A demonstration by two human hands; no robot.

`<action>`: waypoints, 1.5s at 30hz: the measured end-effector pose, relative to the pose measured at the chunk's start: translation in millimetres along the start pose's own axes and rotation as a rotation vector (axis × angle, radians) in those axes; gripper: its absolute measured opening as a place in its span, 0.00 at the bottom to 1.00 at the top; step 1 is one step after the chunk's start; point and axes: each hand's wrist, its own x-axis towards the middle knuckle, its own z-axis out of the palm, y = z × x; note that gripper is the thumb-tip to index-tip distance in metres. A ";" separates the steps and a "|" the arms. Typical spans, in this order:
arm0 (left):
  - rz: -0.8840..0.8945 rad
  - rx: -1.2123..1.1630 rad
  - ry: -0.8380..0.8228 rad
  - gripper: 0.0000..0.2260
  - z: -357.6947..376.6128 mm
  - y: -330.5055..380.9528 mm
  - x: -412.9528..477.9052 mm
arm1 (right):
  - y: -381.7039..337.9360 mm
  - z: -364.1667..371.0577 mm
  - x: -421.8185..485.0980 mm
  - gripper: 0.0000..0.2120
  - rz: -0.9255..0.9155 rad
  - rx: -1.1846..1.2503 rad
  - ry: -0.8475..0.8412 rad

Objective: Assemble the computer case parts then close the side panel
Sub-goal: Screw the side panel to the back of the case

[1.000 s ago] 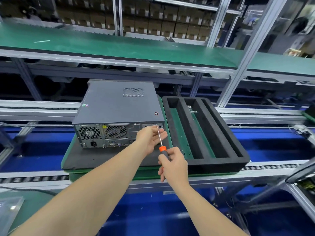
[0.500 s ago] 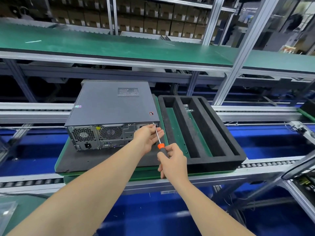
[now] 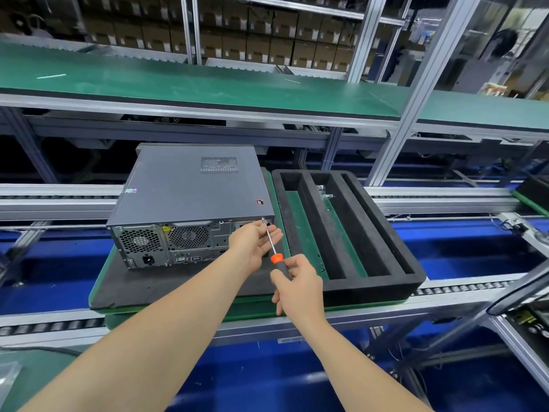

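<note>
Screwdriver (image 3: 276,258) is being clenched at the handle by right hand (image 3: 297,288), its shaft being steadied on relaxed left hand (image 3: 255,242). Computer case (image 3: 193,188) is being judged heavy and rigid.

Matt grey metal computer case (image 3: 193,188), matt black foam tray (image 3: 386,233), glossy orange-collared screwdriver (image 3: 274,254)

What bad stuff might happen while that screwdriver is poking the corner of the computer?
The screwdriver tip sits at the back corner of the computer case, and the left hand rests right beside the shaft. If the tip slips, it may jab those fingers or scratch the grey panel. The right hand holds the handle at a slant, so a screw there might go in crooked.
</note>
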 end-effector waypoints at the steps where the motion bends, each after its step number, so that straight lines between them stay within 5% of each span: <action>1: -0.003 0.000 -0.002 0.06 0.4 0.3 -0.2 | 0.6 0.7 -0.2 0.05 0.000 -0.001 0.005; 7: -0.014 0.032 -0.035 0.06 -1.6 0.7 -1.6 | 6.9 9.3 -4.7 0.03 0.006 0.074 0.034; 11: -0.054 0.126 -0.083 0.09 -1.1 0.3 -2.9 | 5.7 10.3 -3.4 0.09 0.202 0.285 -0.021; 18: -0.059 0.074 0.011 0.15 2.0 -1.1 -2.5 | 0.8 10.2 -2.5 0.11 0.231 0.187 0.065; 23: -0.136 0.047 -0.162 0.12 -4.9 7.7 -4.6 | -8.7 8.8 -0.4 0.19 0.344 0.203 0.000; 31: -0.072 0.135 -0.058 0.11 -5.9 4.7 -2.3 | -13.2 11.5 -1.5 0.14 0.312 0.204 0.059; 36: -0.163 0.113 -0.223 0.10 -11.5 7.7 -1.5 | -17.4 9.7 1.0 0.18 0.376 0.225 0.004; 39: -0.136 0.175 -0.167 0.05 -9.2 8.2 1.3 | -16.0 11.7 0.3 0.15 0.322 0.233 0.011; 45: -0.121 0.193 -0.138 0.12 -10.4 6.2 3.1 | -16.5 13.2 5.4 0.10 0.333 0.217 0.049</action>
